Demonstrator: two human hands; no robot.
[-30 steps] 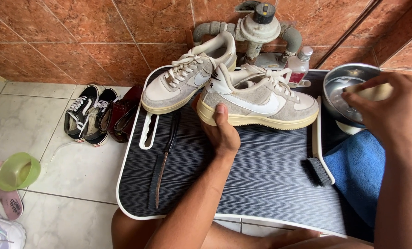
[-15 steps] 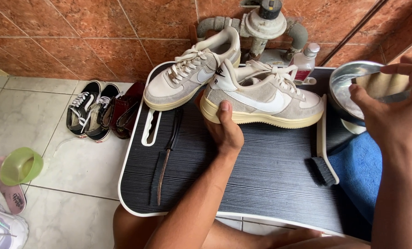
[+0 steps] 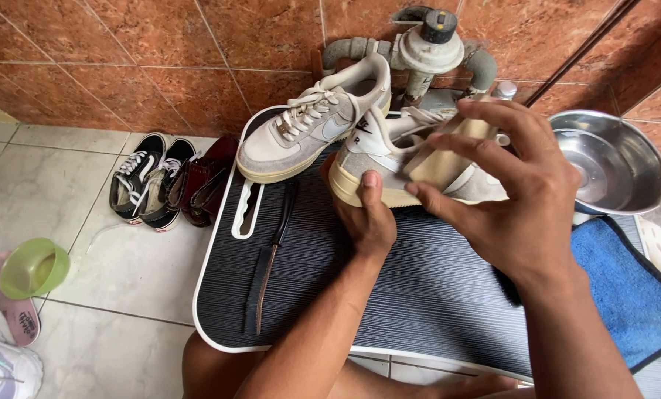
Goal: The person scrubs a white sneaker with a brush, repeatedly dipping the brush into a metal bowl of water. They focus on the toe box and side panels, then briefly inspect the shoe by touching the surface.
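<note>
Reddish-brown wall tiles (image 3: pixel 160 44) back the scene, with a grey pipe fitting (image 3: pixel 426 48) mounted on them and pale floor tiles (image 3: pixel 64 185) spreading out to the left. Across the person's knees lies a dark ribbed tabletop (image 3: pixel 419 295) with a white rim and a cut-out handle slot near its left edge.

Two beige and grey sneakers sit at the far end of it. The left sneaker (image 3: pixel 312 125) stands untouched, heel up against the pipe, toe pointing left. The right sneaker (image 3: pixel 389 159) lies just beside it, and the left hand (image 3: pixel 371 222) is closed on its toe end, thumb pressed on the upper and fingers under the sole. The right hand (image 3: pixel 515 199) hovers over the same shoe, its fingers pinched around a small pale tan block (image 3: pixel 445 159) held against the shoe's side; what the block is made of cannot be told.

A narrow dark strap-like piece (image 3: pixel 267 277) lies lengthwise on the tabletop near the slot. To the right stands a shiny metal bowl (image 3: pixel 611 159), and below it a blue cloth (image 3: pixel 626 288) lies at the tabletop's right end.

On the floor at left rest a pair of black-and-white sneakers (image 3: pixel 142 177), dark red shoes (image 3: pixel 201 181), and a green plastic cup (image 3: pixel 35 267).
</note>
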